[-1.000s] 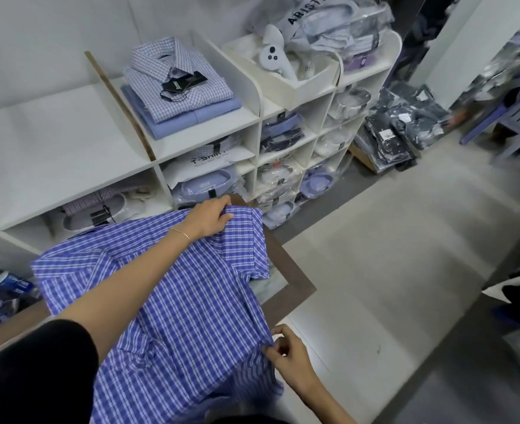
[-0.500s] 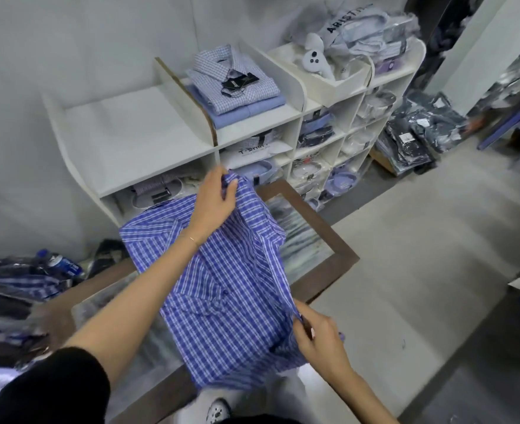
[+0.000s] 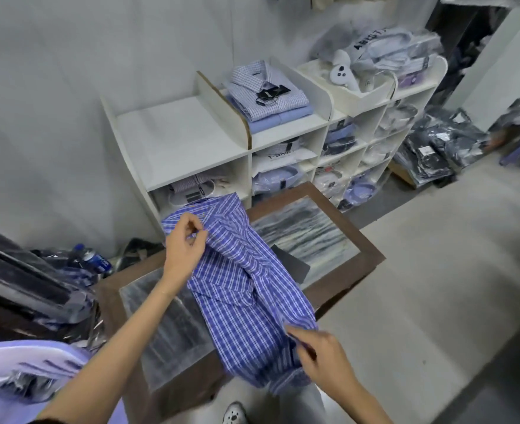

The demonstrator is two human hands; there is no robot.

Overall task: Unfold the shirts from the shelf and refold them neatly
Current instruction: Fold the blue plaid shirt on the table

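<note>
Head view: the blue plaid shirt (image 3: 246, 289) lies bunched lengthwise across the brown-framed bench (image 3: 372, 261), its collar end toward the white shelf (image 3: 179, 142). The left hand (image 3: 185, 249) pinches the fabric just beside the collar, fingers (image 3: 196, 229) curled onto the cloth. The right hand (image 3: 323, 353) grasps the shirt's near hem at the bench's front edge, its fingers tucked into the folds. Two folded shirts (image 3: 271, 93) sit stacked on the shelf top.

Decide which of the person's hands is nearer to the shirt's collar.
Left. The left hand pinches the blue checked shirt just beside its collar; the right hand holds the opposite, lower end, far from the collar.
</note>
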